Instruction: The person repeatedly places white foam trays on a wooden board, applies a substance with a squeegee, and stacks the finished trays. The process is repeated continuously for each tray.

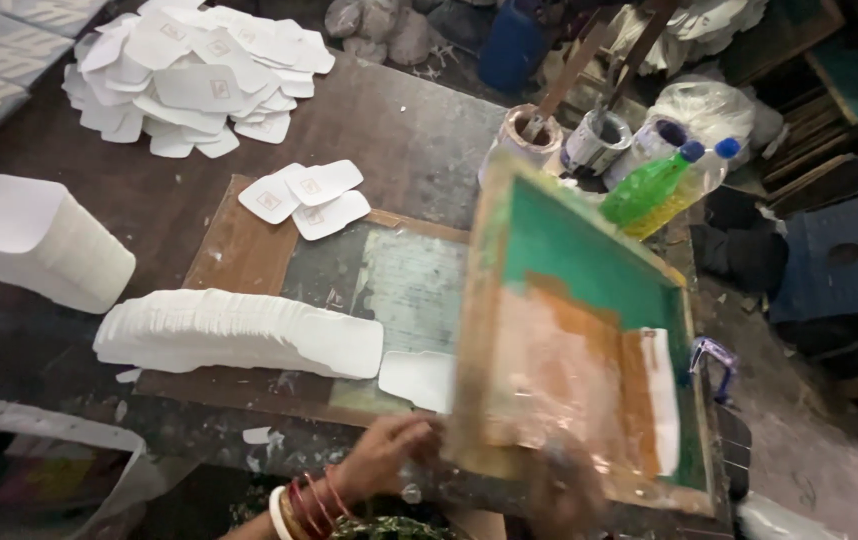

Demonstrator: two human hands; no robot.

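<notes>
Screen frame [579, 330], wooden-edged with green mesh and orange ink, stands tilted up over the surface [399, 130], its long axis running away from the person. Left hand [384, 455] has its fingers closed on the near edge. Right hand [564, 490] is blurred at the frame's bottom rail; its grip cannot be made out. A white card [417, 378] lies half hidden beneath the frame. Two pots [564, 140] behind hold sticks.

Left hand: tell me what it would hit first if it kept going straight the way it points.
The left hand points right, at the near edge of the wooden screen frame; its fingertips seem to touch it already. Just above lies a white card blank, though depth is hard to judge.
</notes>
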